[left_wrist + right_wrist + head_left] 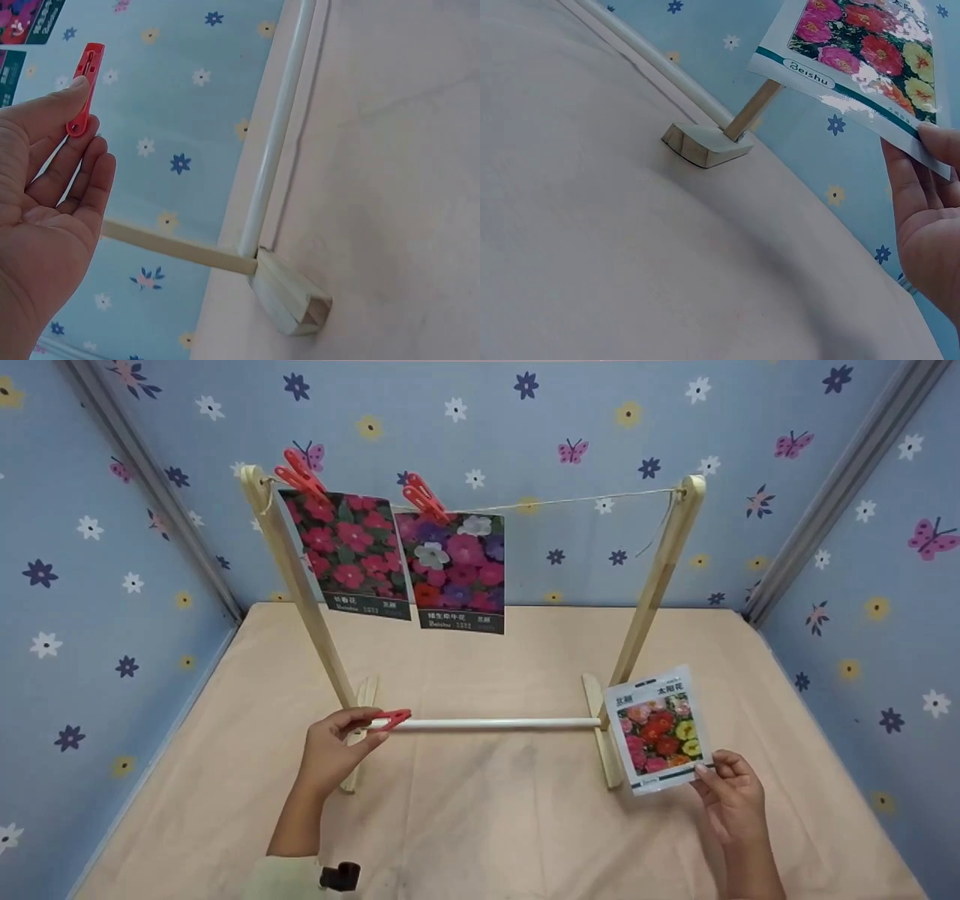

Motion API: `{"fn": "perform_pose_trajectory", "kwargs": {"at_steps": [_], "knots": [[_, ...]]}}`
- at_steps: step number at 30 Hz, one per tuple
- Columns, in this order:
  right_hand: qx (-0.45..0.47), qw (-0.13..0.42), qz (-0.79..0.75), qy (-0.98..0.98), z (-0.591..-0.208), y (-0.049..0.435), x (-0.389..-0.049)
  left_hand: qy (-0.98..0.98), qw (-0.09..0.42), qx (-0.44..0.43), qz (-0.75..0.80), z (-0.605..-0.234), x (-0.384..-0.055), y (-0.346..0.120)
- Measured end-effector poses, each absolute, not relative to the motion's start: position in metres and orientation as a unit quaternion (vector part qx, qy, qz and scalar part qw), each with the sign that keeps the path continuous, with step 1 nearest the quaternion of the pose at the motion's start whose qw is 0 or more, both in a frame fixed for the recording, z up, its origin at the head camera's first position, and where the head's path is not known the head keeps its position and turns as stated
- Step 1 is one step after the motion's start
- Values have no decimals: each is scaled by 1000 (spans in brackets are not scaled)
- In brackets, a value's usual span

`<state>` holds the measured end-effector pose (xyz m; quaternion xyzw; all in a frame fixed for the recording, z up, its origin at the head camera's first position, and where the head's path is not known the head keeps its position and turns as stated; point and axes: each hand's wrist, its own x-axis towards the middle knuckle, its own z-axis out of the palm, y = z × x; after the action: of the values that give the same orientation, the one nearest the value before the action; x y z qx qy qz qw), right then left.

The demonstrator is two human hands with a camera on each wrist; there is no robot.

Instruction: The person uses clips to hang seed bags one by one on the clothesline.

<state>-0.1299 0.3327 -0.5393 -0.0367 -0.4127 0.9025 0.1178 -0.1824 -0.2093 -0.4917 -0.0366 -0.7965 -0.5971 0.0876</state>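
Observation:
Between thumb and fingers my left hand (339, 750) pinches a red clothespin (393, 719), held in front of the rack's left post. The same clothespin (86, 88) shows its whole length in the left wrist view. My right hand (733, 795) grips a flower seed packet (660, 730) by its lower right corner, with the picture side up, in front of the right post. Two more seed packets, one with pink flowers (351, 547) and one with mixed flowers (457, 570), hang from a string (570, 501). A red clothespin (301, 474) and another red clothespin (425, 498) fasten them.
The wooden rack has a left post (300, 585), a right post (652, 600) and a white crossbar (495, 724) low between its feet. A pale cloth (480, 825) covers the table. Blue patterned panels (480, 450) enclose the back and sides.

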Motion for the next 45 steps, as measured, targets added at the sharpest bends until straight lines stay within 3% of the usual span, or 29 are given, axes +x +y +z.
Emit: {"fn": "perform_pose_trajectory", "kwargs": {"at_steps": [20,45], "knots": [[-10,127,909,-398,-517,300,-142,-801,136,-155,-562,-439,-203,-167],[47,78,909,-406,-487,263,-157,-739,167,-309,-575,-372,-221,-123]]}}
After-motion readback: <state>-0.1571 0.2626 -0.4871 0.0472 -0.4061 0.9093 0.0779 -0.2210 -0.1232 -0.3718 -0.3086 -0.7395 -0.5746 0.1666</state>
